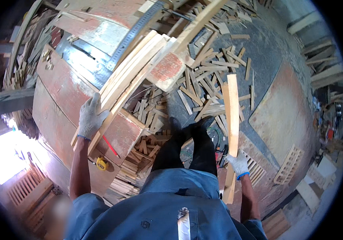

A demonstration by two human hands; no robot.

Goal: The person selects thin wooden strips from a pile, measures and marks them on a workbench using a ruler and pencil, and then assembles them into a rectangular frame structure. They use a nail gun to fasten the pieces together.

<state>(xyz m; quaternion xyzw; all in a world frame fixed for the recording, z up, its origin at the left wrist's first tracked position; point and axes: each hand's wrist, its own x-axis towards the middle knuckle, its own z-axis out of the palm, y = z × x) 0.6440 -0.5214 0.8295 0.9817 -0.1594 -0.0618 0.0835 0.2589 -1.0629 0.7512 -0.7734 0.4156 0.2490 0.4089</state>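
Observation:
My left hand (90,117), in a pale knit glove, lies on the near ends of a bundle of light wooden strips (133,66). Its thumb is spread away from the fingers. The strips lie lengthwise on a worn red and grey machine table (59,76), alongside a ruled metal bar (133,36). My right hand (238,165), gloved as well, is closed round a long wooden slat (232,116) held out at my right side, above the floor. A second piece of wood (229,186) shows below that hand; whether it is part of the same slat I cannot tell.
A yellow tape measure (101,163) and a red pencil-like stick (110,146) lie on the table's near part. Many wood offcuts (207,80) litter the floor ahead of my feet. Stacked strips (125,180) stand beside my left leg. A slotted wooden block (288,164) is at right.

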